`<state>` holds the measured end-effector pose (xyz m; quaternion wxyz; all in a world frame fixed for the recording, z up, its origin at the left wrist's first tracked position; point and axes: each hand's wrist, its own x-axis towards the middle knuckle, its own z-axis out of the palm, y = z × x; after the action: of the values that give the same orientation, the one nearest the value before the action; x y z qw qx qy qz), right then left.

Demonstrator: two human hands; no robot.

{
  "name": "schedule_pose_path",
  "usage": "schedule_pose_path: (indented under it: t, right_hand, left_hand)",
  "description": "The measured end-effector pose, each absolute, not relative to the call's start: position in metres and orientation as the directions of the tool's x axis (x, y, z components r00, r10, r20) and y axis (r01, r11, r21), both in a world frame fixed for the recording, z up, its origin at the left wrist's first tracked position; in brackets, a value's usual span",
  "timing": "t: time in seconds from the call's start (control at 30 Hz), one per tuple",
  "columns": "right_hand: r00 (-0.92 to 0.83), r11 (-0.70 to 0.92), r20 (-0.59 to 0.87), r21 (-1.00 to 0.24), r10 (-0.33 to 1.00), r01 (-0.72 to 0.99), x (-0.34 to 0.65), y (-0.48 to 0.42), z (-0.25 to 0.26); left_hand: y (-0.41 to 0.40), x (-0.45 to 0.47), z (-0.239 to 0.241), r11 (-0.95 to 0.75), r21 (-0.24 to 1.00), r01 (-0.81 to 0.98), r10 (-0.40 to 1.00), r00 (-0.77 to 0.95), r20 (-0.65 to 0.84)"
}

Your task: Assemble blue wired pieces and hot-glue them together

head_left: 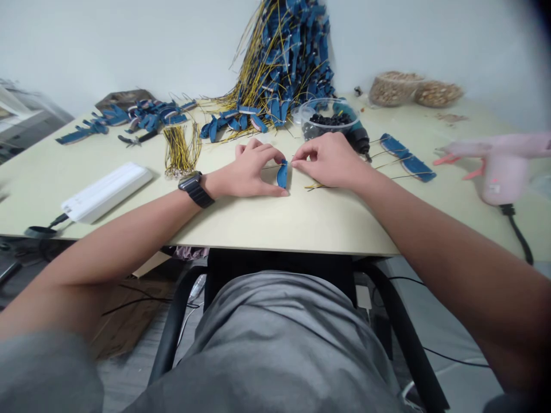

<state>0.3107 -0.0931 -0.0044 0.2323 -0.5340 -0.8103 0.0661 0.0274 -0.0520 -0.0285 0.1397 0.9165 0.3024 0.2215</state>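
Between thumb and forefinger, my left hand (249, 171) grips a small blue half-moon piece (282, 175) by its ends, just above the table. A thin wire runs from the piece back under my left fingers. My right hand (329, 160) is closed in a pinch just right of the piece's upper end; whatever is between its fingertips is too small to make out. Short yellow-and-black wires (316, 186) lie under my right hand. Right of it, a row of joined blue pieces (407, 158) with wires lies on the table.
Behind my hands stand a tub of black parts (329, 119) and a tall heap of wired blue pieces (293, 57). A wire bundle (181, 149), pliers (138, 139) and a white power strip (107, 192) are left. A pink glue gun (505, 166) stands right, before bagged parts (394, 89).
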Motion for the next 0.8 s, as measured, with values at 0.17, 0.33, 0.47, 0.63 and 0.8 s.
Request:
schedule_pose_path:
  t: [0.17,0.33,0.47,0.63,0.8]
  right_hand:
    - [-0.343,0.461,0.328,-0.422,0.880,0.781,0.317,-0.090,-0.005]
    - [-0.344,0.441,0.278,-0.508,0.897,0.740,0.323,-0.086,-0.003]
    - [-0.347,0.430,0.254,-0.561,0.903,0.707,0.326,-0.084,-0.002]
    - [-0.334,0.422,0.258,-0.557,0.906,0.715,0.322,-0.086,-0.002]
    - [-0.297,0.374,0.230,-0.488,0.927,0.789,0.314,-0.092,0.002]
  left_hand:
    - [-0.054,0.029,-0.029,-0.809,0.377,0.452,0.579,0.725,0.372]
    - [-0.053,0.027,-0.027,-0.829,0.370,0.419,0.548,0.741,0.389]
    - [-0.054,0.028,-0.025,-0.836,0.374,0.402,0.536,0.743,0.400]
    - [-0.056,0.029,-0.023,-0.835,0.379,0.400,0.538,0.741,0.403]
    - [-0.056,0.029,-0.024,-0.834,0.380,0.400,0.536,0.748,0.391]
